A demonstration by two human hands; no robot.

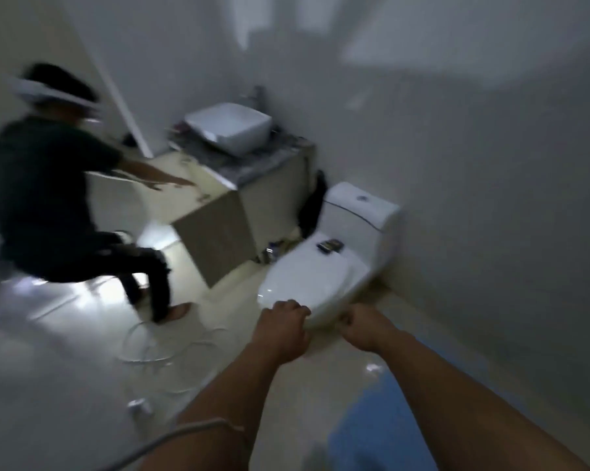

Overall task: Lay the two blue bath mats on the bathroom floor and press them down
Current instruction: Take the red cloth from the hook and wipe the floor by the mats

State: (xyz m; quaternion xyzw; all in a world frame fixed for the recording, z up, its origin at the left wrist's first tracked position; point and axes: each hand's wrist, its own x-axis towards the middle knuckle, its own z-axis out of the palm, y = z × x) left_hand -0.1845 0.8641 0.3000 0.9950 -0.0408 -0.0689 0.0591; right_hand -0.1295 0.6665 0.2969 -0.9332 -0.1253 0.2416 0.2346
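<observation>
The picture is blurry. Nearest, at about 5 o'clock, a flat blue bath mat (pixel 385 426) lies on the shiny pale tile floor (pixel 66 385), partly hidden under the right arm. Only this one blue mat can be seen. A thin whitish cord (pixel 198 426) crosses the left arm at 6 o'clock.

Both bare arms reach forward. The left hand (pixel 281 329) and the right hand (pixel 363 329) are close to each other but not touching. Their fingers are curled and neither hand holds anything. Both hands are near the front edge of the white toilet (pixel 324 266), whose lid is down. If they touch it, the blur hides that.

A small dark thing (pixel 329 246) sits on the toilet lid. At 9 o'clock a person in dark clothes (pixel 49 198) crouches on the floor with one arm stretched out. Farther away, at 12 o'clock, a white square sink bowl (pixel 230 130) sits on a grey cabinet (pixel 219 229) by the white wall (pixel 473 147).
</observation>
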